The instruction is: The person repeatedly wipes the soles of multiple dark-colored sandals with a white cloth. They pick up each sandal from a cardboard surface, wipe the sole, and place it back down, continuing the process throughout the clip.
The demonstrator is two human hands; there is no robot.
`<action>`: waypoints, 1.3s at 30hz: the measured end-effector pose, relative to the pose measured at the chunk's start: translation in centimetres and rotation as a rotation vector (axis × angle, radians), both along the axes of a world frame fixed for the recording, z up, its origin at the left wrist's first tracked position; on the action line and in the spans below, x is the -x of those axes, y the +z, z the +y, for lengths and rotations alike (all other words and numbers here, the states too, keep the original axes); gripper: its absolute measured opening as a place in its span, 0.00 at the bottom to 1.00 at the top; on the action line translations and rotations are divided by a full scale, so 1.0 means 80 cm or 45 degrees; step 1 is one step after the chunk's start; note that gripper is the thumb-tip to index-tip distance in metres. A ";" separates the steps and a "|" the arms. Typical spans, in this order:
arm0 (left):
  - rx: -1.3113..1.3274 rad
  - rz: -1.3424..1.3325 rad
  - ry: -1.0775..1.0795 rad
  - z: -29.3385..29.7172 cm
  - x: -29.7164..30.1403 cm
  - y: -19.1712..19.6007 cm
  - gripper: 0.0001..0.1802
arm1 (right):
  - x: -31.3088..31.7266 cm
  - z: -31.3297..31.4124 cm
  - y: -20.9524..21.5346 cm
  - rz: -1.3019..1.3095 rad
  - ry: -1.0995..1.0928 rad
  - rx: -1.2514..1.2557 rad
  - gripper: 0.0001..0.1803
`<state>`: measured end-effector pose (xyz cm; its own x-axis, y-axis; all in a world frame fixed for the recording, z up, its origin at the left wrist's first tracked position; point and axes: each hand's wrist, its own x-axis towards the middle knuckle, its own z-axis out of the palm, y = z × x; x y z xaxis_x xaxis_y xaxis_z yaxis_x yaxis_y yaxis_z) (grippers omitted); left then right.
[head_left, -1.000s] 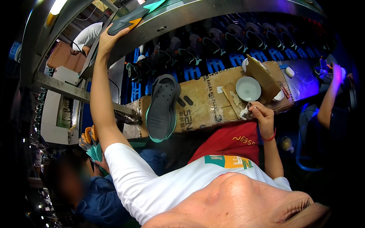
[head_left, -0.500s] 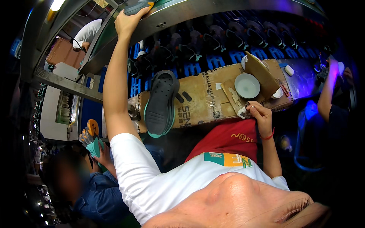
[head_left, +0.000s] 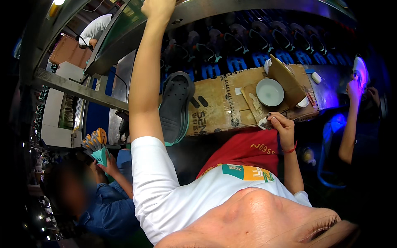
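Left hand (head_left: 158, 7) reaches up, closed on the overhead rail (head_left: 248, 8); right hand (head_left: 278, 122) pinches a small brush (head_left: 264, 122) steady over the cardboard (head_left: 223, 103).

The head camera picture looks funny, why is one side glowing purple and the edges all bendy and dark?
Head view: purple-blue light glows on the right, around a co-worker's raised hand; the fisheye lens bends the metal shelf and beam, and blackens the corners. The cardboard and white bowl are sharp. The person at lower left is blurred.

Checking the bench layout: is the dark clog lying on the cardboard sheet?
Yes, the dark clog lies sole-up across the left end of the cardboard sheet.
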<state>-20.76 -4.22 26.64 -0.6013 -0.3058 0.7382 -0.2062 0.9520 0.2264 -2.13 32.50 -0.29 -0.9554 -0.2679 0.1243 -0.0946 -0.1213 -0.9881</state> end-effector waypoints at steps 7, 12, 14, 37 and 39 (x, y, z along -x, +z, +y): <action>0.017 0.069 -0.318 0.006 0.055 -0.019 0.59 | -0.006 -0.001 -0.001 0.003 0.018 -0.045 0.06; 0.385 0.429 -0.727 0.038 -0.124 -0.058 0.43 | -0.007 0.005 -0.009 -0.029 0.022 -0.041 0.07; 0.473 0.389 -0.612 0.018 -0.163 -0.128 0.41 | -0.006 0.009 -0.016 -0.042 -0.001 -0.072 0.07; -2.026 -0.178 -0.622 -0.053 -0.366 -0.404 0.35 | -0.009 -0.028 -0.044 -0.208 0.042 -0.025 0.08; -2.052 -0.159 -0.750 -0.017 -0.344 -0.399 0.35 | -0.008 -0.029 -0.041 -0.150 0.076 -0.063 0.08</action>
